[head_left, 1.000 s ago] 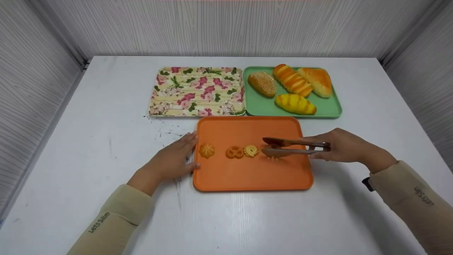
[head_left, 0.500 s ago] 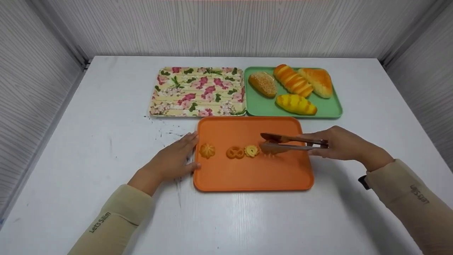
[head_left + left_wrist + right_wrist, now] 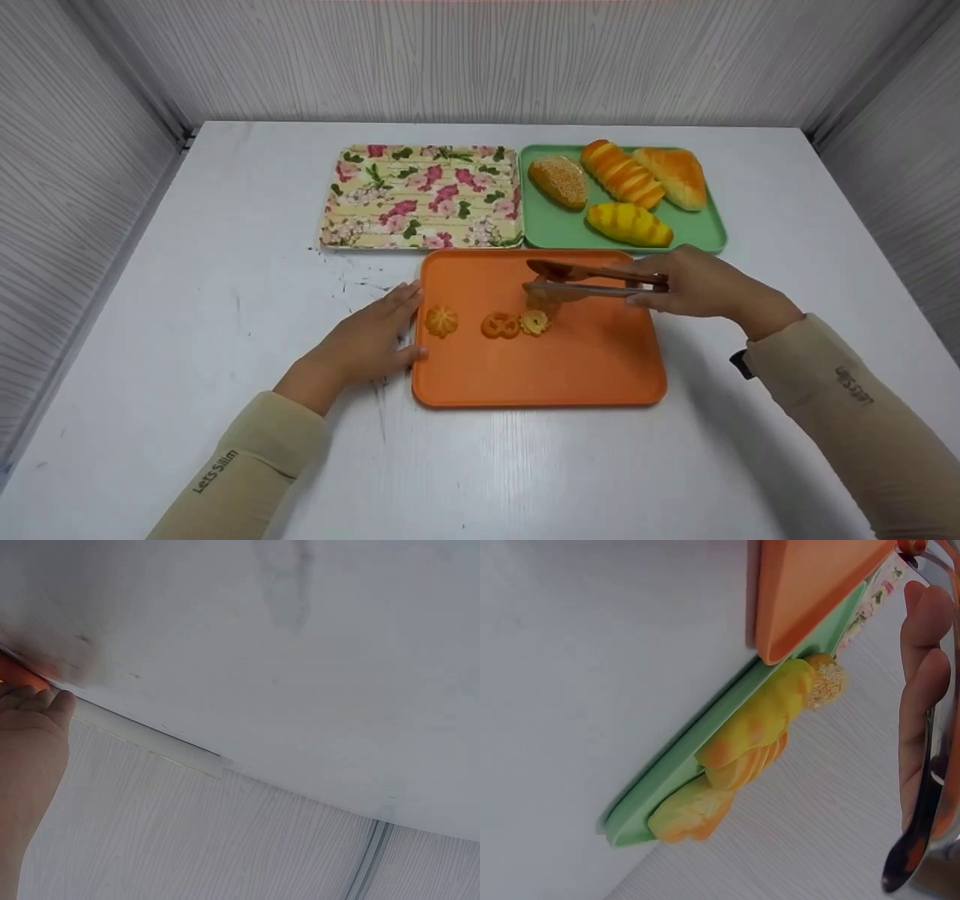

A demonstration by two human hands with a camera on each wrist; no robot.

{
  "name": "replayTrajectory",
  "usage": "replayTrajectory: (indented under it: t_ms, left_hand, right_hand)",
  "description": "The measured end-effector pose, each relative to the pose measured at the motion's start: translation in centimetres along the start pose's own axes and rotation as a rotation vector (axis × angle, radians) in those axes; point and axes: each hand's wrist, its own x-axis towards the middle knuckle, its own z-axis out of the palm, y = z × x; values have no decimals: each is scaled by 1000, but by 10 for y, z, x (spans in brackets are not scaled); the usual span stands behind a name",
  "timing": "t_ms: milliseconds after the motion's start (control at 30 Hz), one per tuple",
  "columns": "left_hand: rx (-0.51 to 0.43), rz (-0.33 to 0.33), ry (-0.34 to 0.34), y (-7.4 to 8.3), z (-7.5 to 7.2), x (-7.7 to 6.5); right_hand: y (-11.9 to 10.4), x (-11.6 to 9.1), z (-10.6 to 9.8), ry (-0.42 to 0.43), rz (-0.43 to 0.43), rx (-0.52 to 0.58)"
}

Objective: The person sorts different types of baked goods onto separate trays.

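Note:
My right hand [image 3: 709,285] grips metal tongs [image 3: 600,274] over the orange tray [image 3: 540,375]. An orange-brown piece, partly hidden, appears between the tong tips; its shape is hard to tell. Just below the tips lies a round, scalloped cookie [image 3: 535,322], touching a pretzel-shaped cookie [image 3: 501,325]. Farther left on the tray is a flower-shaped cookie [image 3: 441,321]. With fingers and thumb extended, my left hand [image 3: 360,341] rests against the tray's left edge. In the right wrist view, fingers curl round the shiny tongs [image 3: 915,840].
Behind the orange tray stand a floral tray [image 3: 420,199] and, to its right, a green tray [image 3: 551,234]. The green one bears a seeded bun [image 3: 559,181], a striped loaf [image 3: 622,174], a yellow roll [image 3: 630,224] and a triangular bread [image 3: 675,176].
My right hand has moved the tongs left and away from me, from the tray's right part to above the round cookie, with the orange-brown piece between the tips. My left hand has stayed put.

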Motion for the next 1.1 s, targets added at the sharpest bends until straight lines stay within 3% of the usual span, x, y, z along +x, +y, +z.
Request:
replayTrajectory:
  t_ms: [633,1100]
  left_hand:
    - [12,-6,-13,-2,1,0]
    - [12,28,12,-1,0,-1]
  right_hand:
    - [-11,62,-12,50,35,-17]
    - [-29,112,-1,35,185,-10]
